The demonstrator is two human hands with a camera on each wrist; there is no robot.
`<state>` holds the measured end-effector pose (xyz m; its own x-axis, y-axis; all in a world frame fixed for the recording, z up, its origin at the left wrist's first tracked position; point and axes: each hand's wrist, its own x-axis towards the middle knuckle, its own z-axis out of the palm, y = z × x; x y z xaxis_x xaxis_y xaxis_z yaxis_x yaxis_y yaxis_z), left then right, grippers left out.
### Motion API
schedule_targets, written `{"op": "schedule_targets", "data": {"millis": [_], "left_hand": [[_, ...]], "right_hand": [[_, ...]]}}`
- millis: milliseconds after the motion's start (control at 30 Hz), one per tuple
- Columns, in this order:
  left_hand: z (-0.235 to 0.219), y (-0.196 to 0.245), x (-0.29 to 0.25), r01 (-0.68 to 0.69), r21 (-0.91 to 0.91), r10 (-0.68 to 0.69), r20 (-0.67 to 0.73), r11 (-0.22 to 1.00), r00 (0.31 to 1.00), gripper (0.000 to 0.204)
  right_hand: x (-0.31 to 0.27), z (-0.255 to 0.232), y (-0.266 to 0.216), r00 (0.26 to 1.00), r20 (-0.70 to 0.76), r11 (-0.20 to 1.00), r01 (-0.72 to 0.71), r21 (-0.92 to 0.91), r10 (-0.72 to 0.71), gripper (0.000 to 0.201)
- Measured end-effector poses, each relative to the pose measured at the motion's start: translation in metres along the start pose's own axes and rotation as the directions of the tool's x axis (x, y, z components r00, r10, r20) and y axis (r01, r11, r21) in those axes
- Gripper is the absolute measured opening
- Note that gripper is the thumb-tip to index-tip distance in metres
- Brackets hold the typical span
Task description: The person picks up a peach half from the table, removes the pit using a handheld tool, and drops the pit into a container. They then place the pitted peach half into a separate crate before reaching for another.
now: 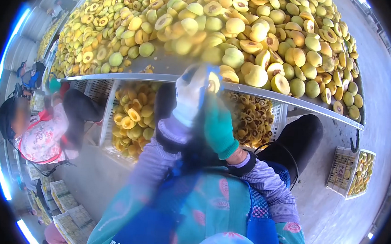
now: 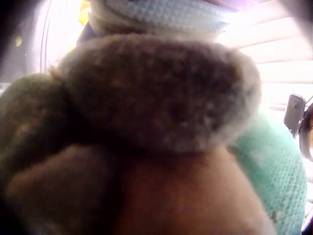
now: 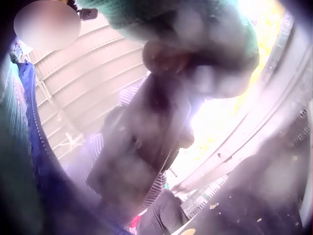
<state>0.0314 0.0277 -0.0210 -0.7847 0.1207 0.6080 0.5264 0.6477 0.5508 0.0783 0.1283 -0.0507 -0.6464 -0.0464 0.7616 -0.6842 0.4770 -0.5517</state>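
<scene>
In the head view, my left hand (image 1: 189, 97) wears a white glove and grips a halved apricot (image 1: 214, 82), its cut face showing. My right hand (image 1: 221, 127), in a green glove, is right beside it, its fingertips close under the fruit and blurred. Dark, stained glove fingers (image 2: 161, 93) fill the left wrist view, with the green glove (image 2: 271, 171) just behind. In the right wrist view the green glove (image 3: 220, 39) has bent fingers by a brown rounded thing (image 3: 166, 56). I cannot tell what that hand holds.
A metal-edged table (image 1: 149, 77) bears a great heap of apricots (image 1: 236, 27), many halved. Below it stand a crate of yellow halves (image 1: 134, 114) and a crate of darker pieces (image 1: 253, 120). Another filled crate (image 1: 350, 172) is at right. A person (image 1: 44, 132) sits at left.
</scene>
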Motion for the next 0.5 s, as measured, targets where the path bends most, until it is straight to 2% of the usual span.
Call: {"op": "schedule_targets", "data": {"millis": [33, 100, 167, 233, 267, 300, 333, 400, 433, 467, 500], "left_hand": [[0.001, -0.001, 0.0, 0.013, -0.012, -0.012, 0.028, 1.0, 1.0, 0.034], [0.002, 0.002, 0.001, -0.066, -0.038, 0.064, -0.043, 0.997, 0.997, 0.031], [0.003, 0.003, 0.0, -0.057, -0.104, 0.049, -0.077, 0.993, 0.996, 0.03], [0.004, 0.003, -0.004, 0.034, -0.212, -0.047, -0.058, 0.977, 0.997, 0.03], [0.006, 0.0, -0.005, 0.01, -0.176, -0.022, -0.069, 0.984, 0.997, 0.029], [0.008, -0.005, -0.006, -0.012, -0.14, 0.0, -0.082, 0.99, 0.997, 0.029], [0.01, -0.006, -0.005, -0.031, -0.103, 0.022, -0.093, 0.994, 0.995, 0.028], [0.006, 0.003, -0.002, -0.05, -0.074, 0.041, -0.108, 0.996, 0.993, 0.027], [0.004, 0.008, 0.0, -0.059, -0.059, 0.052, -0.114, 0.996, 0.992, 0.027], [0.006, 0.006, 0.0, -0.084, -0.019, 0.082, -0.108, 0.996, 0.991, 0.027], [0.011, 0.001, 0.0, -0.111, 0.02, 0.112, -0.103, 0.994, 0.988, 0.026]], "right_hand": [[0.0, -0.001, 0.0, 1.0, 0.013, 0.999, -0.02, 0.028, 0.02, 0.045], [-0.002, -0.004, -0.001, 0.999, 0.026, 0.998, -0.03, 0.056, 0.028, 0.046], [-0.005, -0.003, 0.0, 0.999, 0.034, 0.998, -0.009, 0.061, 0.007, 0.047], [-0.011, 0.002, 0.005, 0.998, 0.07, 0.998, 0.003, 0.056, -0.007, 0.047], [-0.013, 0.0, 0.008, 0.97, 0.195, 0.978, -0.168, 0.123, 0.142, 0.048], [-0.009, -0.004, 0.008, 0.906, 0.312, 0.927, -0.344, 0.148, 0.286, 0.048], [0.012, -0.021, -0.002, 0.683, 0.533, 0.733, -0.661, 0.16, 0.499, 0.049], [0.013, -0.026, -0.001, 0.674, 0.557, 0.749, -0.649, 0.132, 0.486, 0.05], [-0.002, -0.016, 0.008, 0.893, 0.368, 0.945, -0.313, 0.097, 0.258, 0.049], [-0.013, -0.01, 0.017, 0.98, 0.189, 0.998, 0.061, -0.02, -0.056, 0.048], [-0.014, -0.007, 0.016, 0.988, 0.148, 0.995, 0.061, -0.08, -0.048, 0.048]]}}
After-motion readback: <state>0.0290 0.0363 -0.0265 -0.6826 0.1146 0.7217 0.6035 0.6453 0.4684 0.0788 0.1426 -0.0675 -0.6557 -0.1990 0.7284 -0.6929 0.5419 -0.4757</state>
